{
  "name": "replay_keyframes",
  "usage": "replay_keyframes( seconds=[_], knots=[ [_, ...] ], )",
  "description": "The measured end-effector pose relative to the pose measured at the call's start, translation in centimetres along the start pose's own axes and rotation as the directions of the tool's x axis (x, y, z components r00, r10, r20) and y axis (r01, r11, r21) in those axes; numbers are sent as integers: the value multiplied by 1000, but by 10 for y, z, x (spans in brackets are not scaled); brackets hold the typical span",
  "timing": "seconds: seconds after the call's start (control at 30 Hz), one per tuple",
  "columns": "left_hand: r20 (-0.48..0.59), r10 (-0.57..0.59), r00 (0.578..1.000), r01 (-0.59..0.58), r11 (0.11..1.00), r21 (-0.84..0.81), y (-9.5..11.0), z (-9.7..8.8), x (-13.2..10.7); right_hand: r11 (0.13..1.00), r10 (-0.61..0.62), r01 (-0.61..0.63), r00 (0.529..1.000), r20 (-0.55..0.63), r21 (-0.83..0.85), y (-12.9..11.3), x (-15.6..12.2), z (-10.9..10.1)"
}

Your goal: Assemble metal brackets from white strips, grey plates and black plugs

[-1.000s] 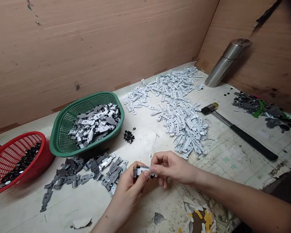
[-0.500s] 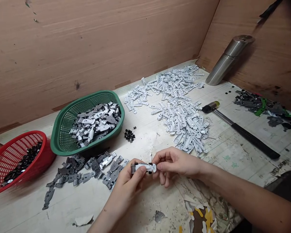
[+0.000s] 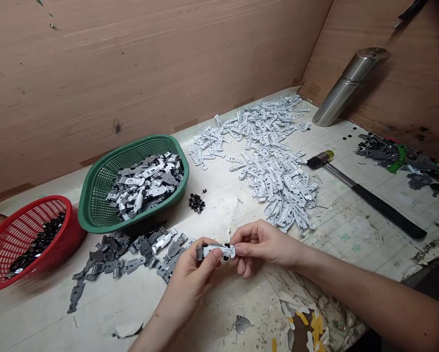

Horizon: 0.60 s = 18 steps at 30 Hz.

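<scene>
A small toy race car with a white top, a grey end and black wheels lies level between my hands, above the table. My left hand is closed round its grey end, thumb pressed on the white top. At the narrow white tip, my right hand pinches the car between thumb and forefinger, its other fingers curled below. Grey car parts lie loose just beyond my left hand. A pile of white car parts spreads out past my right hand.
A green basket holds grey-and-white cars; a red basket holds black wheel pieces. Several wheel pieces lie on the table. To the right are a hammer, a steel flask and mixed scraps. The tabletop's front edge is torn.
My right thumb and forefinger have closed further onto the car's white tip. The car stays in my left hand. The whole view has shifted slightly.
</scene>
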<state>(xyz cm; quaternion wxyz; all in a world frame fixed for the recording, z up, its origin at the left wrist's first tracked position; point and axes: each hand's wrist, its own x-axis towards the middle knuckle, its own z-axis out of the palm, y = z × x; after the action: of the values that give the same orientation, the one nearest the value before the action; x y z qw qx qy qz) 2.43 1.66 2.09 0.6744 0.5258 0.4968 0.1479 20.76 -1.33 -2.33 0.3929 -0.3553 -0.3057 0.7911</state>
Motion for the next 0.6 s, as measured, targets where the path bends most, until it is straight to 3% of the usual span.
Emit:
replay_keyframes(
  seconds=[0.3, 0.6],
  knots=[
    [-27, 42, 999, -39, 995, 93, -2, 0, -2, 999, 22, -20, 999, 47, -30, -2, -3, 4],
    [-25, 51, 998, -50, 998, 35, -4, 5, 0, 990, 40, -48, 997, -63, -132, 3, -3, 18]
  ],
)
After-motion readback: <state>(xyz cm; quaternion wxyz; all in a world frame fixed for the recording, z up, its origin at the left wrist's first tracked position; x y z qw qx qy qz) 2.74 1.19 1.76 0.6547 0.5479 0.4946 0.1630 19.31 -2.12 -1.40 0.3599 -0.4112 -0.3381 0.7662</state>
